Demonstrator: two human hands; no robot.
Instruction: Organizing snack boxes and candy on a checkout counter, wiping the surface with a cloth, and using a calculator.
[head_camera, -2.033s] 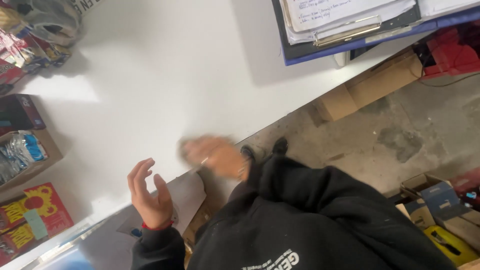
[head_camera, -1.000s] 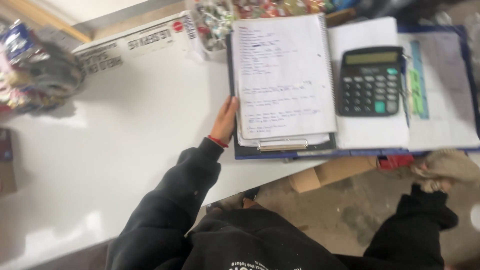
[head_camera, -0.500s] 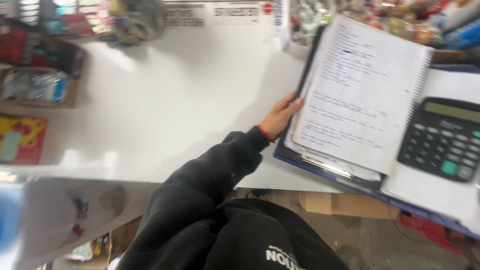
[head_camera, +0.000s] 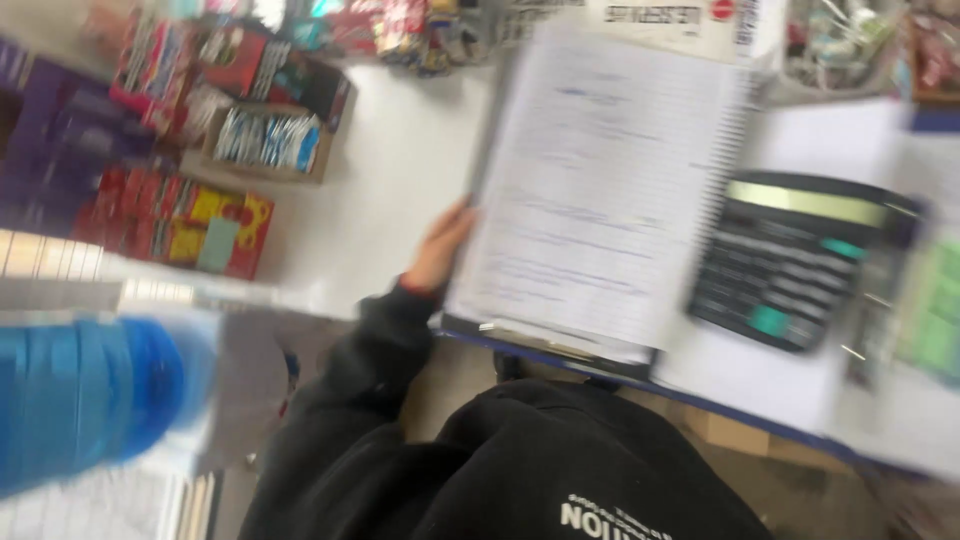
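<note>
1. Grip: left hand (head_camera: 440, 250) lies w/ fingers flat along the left edge of the spiral notebook (head_camera: 600, 190), touching it, nothing clasped; right hand out of view.
2. Notebook lies open on a blue clipboard (head_camera: 560, 350) on the white table (head_camera: 390, 170), lined page w/ handwriting (blurred).
3. Black calculator (head_camera: 790, 260) just right of the notebook.
4. Cardboard tray (head_camera: 265, 140) holds blue-white sachets, far left; red-yellow packets (head_camera: 180, 220) near it.
5. Blue bottle (head_camera: 90, 400), blurred, bottom left.
</note>
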